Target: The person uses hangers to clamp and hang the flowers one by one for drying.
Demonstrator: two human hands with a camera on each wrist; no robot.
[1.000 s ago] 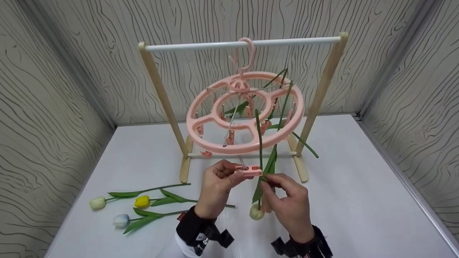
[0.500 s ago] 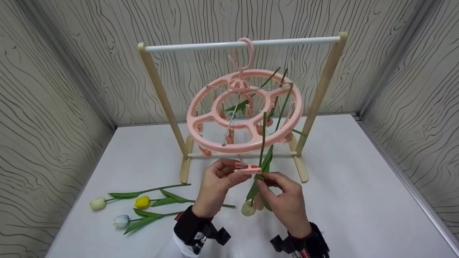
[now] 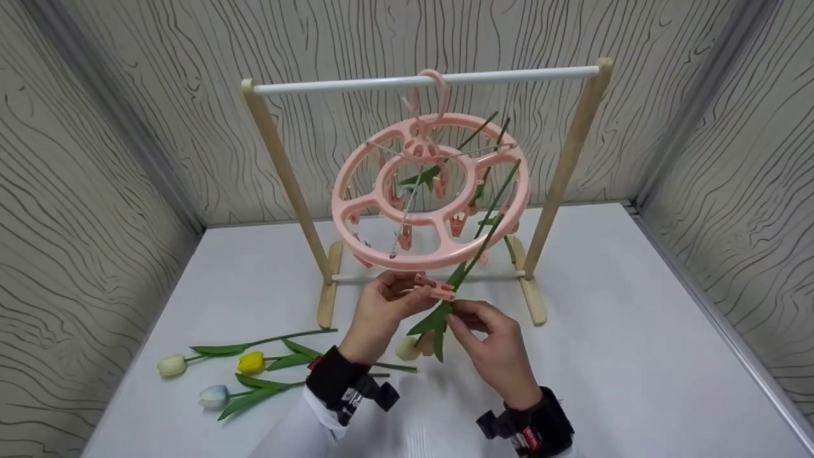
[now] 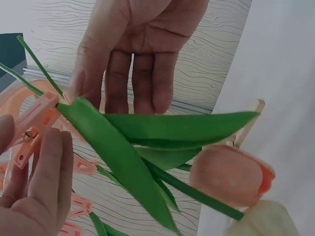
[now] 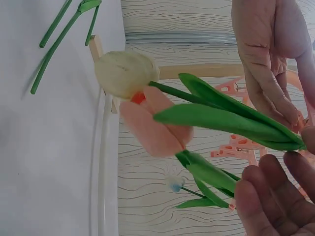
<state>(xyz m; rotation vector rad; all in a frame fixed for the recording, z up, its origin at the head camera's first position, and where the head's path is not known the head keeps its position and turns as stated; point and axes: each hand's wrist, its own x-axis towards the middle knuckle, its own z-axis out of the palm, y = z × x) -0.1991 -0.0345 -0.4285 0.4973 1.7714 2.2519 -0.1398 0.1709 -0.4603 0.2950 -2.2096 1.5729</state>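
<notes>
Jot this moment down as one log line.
left hand: holds pink clothespin | right hand: pinches cream tulip | yellow tulip: lies on table

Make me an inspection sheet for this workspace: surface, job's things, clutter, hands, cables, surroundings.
Surface: white table.
Job's things: pink rack hangs from bar; yellow tulip, blue-white tulip and loose white tulip lie on the table.
Clutter: nothing seen.
Hands: left hand pinches peg; right hand pinches held white tulip beside it; whether the peg grips the stem is unclear.
Cables: nothing seen.
Surroundings: patterned walls.
</notes>
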